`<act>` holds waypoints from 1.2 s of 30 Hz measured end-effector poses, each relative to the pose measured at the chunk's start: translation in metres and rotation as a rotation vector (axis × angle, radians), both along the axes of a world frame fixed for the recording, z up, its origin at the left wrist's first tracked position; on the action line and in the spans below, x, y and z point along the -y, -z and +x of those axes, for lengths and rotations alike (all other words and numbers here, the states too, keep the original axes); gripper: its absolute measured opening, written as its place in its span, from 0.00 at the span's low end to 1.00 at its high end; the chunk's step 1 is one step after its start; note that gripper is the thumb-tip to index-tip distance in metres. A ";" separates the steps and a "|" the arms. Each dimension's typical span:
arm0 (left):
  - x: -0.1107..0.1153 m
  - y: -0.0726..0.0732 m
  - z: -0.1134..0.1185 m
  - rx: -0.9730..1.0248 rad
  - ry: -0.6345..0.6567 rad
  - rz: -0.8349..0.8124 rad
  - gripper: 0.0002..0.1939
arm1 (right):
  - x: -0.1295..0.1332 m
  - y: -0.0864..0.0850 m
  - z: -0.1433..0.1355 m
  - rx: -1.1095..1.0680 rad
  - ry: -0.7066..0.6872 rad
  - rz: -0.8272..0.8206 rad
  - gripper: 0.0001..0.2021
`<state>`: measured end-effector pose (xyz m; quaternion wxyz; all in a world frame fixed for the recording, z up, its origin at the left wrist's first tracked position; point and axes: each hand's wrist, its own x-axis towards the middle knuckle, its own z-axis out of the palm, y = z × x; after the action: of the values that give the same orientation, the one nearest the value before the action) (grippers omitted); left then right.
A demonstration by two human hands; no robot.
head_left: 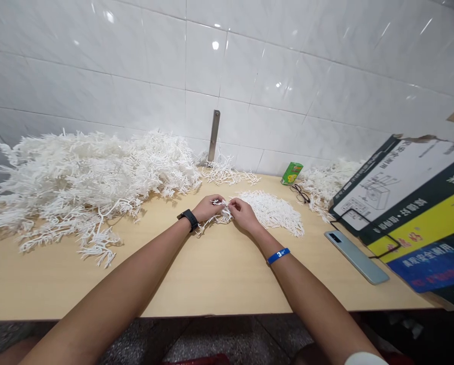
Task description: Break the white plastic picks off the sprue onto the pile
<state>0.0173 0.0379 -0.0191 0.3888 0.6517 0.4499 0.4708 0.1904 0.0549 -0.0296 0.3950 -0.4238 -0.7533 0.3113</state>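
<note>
My left hand (208, 208), with a black watch at the wrist, pinches a white branching plastic strand (223, 215). Close beside it, the fingertips of my right hand (244, 214) are closed on the same strand. The exact grip point is too small to make out. Some of the strand hangs below the fingers, just above or on the table. A flat heap of small white plastic pieces (276, 210) lies right behind and beside my right hand. To the left, a large tangled pile of white branching strands (97, 167) covers the table.
Along the tiled wall lie a smaller strand cluster (227, 175) and a metal bracket (213, 137). Toward the right are a green box (291, 173), eyeglasses (300, 193), another white pile (331, 177), a phone (358, 257) and a large printed carton (409, 203). The wooden table (219, 284) ends near me.
</note>
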 end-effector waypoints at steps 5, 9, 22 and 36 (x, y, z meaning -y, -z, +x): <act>0.000 0.000 -0.001 -0.004 0.010 0.027 0.11 | -0.002 0.002 -0.002 -0.105 -0.064 -0.098 0.10; 0.000 0.000 -0.001 0.004 0.018 0.040 0.12 | -0.001 0.002 -0.002 -0.199 -0.093 -0.169 0.11; 0.002 -0.001 0.001 0.067 0.057 -0.009 0.17 | 0.000 -0.001 -0.001 -0.148 -0.023 -0.115 0.13; 0.001 0.000 0.001 0.017 0.043 0.047 0.19 | 0.012 -0.012 -0.004 -0.028 0.037 0.068 0.11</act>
<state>0.0182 0.0365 -0.0188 0.3871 0.6663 0.4213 0.4782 0.1868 0.0428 -0.0180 0.4255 -0.4194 -0.7498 0.2842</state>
